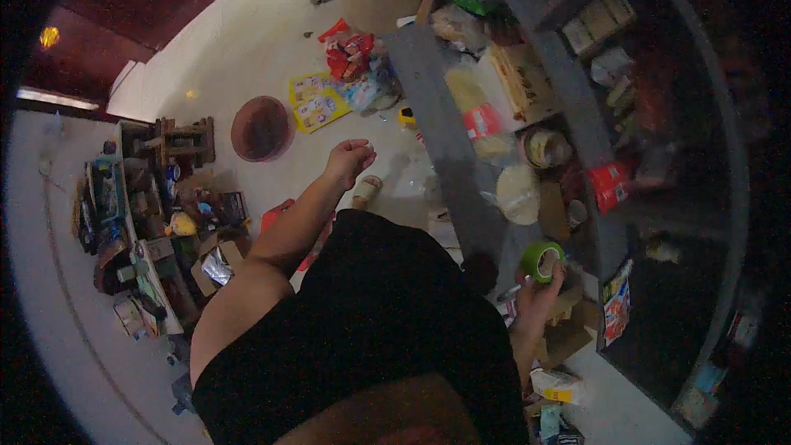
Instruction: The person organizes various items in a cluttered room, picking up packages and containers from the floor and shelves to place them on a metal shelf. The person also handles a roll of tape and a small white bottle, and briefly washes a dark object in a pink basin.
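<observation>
My right hand point(536, 303), low on the right, grips a roll of green tape point(531, 262) with its hole turned partly toward me. Out ahead over the pale floor is my left hand point(350, 161), its fingers curled together. A small pale spot shows at its fingertips, too blurred to make out. Below that hand a light-coloured sandal point(367, 189) shows on the floor. The tape roll is beside the grey bench point(428, 99), near a pale round thing point(518, 194) in clear wrapping.
A reddish bucket point(240, 133), yellow packets point(321, 110) and a red plastic bag point(350, 56) stand on the floor ahead. The bench carries a cardboard box point(521, 82) and packages. Dark shelving point(659, 313) runs along the right. Cluttered racks point(152, 259) line the left.
</observation>
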`<state>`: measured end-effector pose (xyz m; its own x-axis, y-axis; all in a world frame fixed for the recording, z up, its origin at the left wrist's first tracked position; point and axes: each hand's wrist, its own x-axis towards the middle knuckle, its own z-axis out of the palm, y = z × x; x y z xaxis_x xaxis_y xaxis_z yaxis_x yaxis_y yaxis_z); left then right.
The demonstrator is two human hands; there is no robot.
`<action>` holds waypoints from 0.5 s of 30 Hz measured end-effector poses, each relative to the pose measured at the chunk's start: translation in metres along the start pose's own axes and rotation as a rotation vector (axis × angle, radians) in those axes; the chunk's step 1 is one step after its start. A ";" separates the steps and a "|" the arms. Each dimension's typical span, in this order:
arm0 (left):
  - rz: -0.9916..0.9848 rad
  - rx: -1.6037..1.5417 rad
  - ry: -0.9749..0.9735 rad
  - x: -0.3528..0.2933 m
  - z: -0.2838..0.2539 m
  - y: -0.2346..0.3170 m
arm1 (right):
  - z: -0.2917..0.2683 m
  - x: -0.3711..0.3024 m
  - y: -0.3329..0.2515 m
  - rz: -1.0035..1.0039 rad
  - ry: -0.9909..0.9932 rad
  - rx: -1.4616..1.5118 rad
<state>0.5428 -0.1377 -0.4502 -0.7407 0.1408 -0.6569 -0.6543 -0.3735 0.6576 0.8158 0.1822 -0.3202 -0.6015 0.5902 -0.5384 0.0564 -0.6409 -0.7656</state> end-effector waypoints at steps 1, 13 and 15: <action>0.014 -0.035 0.014 0.020 -0.009 0.007 | 0.016 0.017 0.002 0.004 -0.083 0.038; 0.103 -0.069 0.251 0.270 -0.051 0.109 | 0.192 0.030 0.053 0.059 0.008 0.049; 0.114 -0.095 0.302 0.282 -0.052 0.123 | 0.194 0.027 0.055 0.027 -0.024 0.089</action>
<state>0.2614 -0.1913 -0.5735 -0.7204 -0.1798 -0.6698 -0.5418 -0.4570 0.7054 0.6484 0.0677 -0.3080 -0.6198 0.5607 -0.5490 0.0026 -0.6981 -0.7160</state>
